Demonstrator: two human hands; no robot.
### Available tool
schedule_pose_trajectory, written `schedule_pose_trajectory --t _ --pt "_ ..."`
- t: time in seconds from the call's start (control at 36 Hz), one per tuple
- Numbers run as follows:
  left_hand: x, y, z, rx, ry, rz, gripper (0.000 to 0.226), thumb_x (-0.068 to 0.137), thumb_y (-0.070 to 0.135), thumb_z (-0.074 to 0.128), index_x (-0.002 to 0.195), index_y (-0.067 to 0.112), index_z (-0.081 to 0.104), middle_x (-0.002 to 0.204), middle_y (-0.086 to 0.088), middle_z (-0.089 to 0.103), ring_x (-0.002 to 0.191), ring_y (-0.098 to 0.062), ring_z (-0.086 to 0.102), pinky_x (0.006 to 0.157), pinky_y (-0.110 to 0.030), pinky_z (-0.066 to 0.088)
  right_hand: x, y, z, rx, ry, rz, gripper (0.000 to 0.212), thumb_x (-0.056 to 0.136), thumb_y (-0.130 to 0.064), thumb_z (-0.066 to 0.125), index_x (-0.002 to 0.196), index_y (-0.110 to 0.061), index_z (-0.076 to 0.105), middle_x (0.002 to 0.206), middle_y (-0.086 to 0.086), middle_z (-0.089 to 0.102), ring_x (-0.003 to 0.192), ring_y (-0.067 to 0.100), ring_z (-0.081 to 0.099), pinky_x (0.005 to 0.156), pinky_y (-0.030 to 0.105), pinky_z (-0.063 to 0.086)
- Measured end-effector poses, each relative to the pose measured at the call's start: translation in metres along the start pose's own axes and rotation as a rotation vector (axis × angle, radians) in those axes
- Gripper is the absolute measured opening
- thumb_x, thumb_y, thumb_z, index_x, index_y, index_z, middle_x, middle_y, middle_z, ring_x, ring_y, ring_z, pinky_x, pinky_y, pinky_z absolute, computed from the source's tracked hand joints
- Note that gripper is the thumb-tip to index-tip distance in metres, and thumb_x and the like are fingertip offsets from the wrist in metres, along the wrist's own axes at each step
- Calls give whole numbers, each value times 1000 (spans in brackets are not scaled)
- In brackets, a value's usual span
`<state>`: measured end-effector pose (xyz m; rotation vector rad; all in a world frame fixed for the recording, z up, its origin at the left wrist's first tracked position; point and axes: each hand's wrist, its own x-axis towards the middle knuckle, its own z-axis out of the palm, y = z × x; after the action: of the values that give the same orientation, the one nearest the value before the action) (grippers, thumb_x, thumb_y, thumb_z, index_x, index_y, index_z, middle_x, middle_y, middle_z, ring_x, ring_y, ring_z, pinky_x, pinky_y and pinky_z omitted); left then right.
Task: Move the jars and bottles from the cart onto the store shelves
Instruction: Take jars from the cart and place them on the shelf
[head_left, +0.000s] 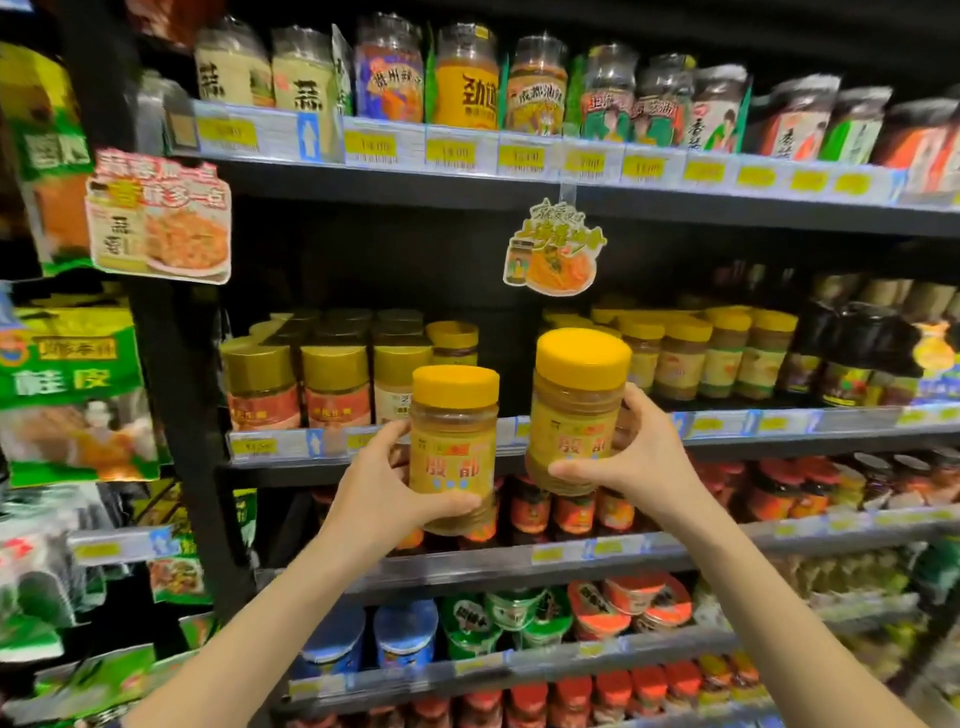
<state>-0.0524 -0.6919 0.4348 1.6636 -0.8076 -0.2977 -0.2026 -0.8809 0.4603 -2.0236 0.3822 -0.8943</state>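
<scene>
Both hands are up in front of the shelving and each is loaded: the left hand (382, 486) wraps thumb and fingers round a yellow-lidded jar (453, 447), while the right hand (641, 460) grips a second jar (576, 410) of the same kind, a touch higher, just beside the first and not touching it. Beyond the hands runs the price-tagged shelf edge (727, 423), with a dark gap right behind the two jars. Gold-capped jars (335, 382) stand beyond the left hand and a row of matching jars (722, 353) beyond the right.
</scene>
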Motion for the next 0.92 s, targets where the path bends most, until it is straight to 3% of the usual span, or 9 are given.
schedule_pose_trajectory --t 0.14,0.22,0.33,0.42,0.47,0.58,0.67,0.81,0.92 --pt "19 -6 -4 6 5 -12 116 30 45 87 135 23 42 113 11 62 104 -9 63 92 -40 53 33 10 13 1 -18 -29 84 54 -18 90 125 -18 47 118 -5 62 106 5 61 86 24 54" --pt "27 -10 -6 2 17 -23 105 37 35 90 130 28 41 110 14 59 105 -10 62 92 -39 53 50 15 22 21 -31 -44 87 53 -17 90 128 -17 44 121 -5 61 109 4 60 85 20 53" --pt "34 -14 -10 -3 18 -30 101 41 28 92 129 26 43 115 13 60 105 -7 62 89 -33 54 73 24 33 49 -25 -48 91 52 -14 91 129 -15 42 123 0 59 113 10 59 92 29 52" --pt "38 -18 -15 -8 31 -27 117 26 48 92 131 27 44 121 7 61 107 -10 63 90 -37 54 88 27 39 38 -24 -64 87 53 -14 90 125 -17 42 121 -3 57 110 8 57 85 15 50" --pt "39 -18 -17 -6 45 -24 107 28 45 93 124 31 47 119 10 62 105 -8 64 89 -35 55 97 29 42 40 -34 -70 85 54 -14 90 123 -19 41 119 -4 57 109 8 56 82 12 50" --pt "40 -18 -22 -11 96 -19 92 33 35 90 115 37 48 111 16 62 99 -3 65 82 -27 56 114 35 48 51 -60 -61 91 51 -17 92 125 -18 38 121 1 56 113 16 56 94 34 50" --pt "40 -18 -24 -7 137 -15 110 31 39 92 130 25 46 118 9 63 104 -8 64 88 -33 55 124 39 53 65 -98 -46 87 52 -12 91 120 -20 38 114 -1 56 108 14 57 93 33 49" --pt "41 -18 -25 -6 186 -21 119 25 50 91 132 24 45 119 8 64 102 -8 66 87 -37 56 144 50 60 65 -160 15 83 52 -12 91 118 -16 40 104 -7 56 102 13 57 86 29 49" --pt "43 -21 -23 -15 217 -31 114 28 44 92 130 24 46 118 6 65 102 -9 66 88 -38 55 158 59 65 48 -203 49 95 46 -21 93 124 -16 41 115 -1 58 109 16 58 93 35 50"
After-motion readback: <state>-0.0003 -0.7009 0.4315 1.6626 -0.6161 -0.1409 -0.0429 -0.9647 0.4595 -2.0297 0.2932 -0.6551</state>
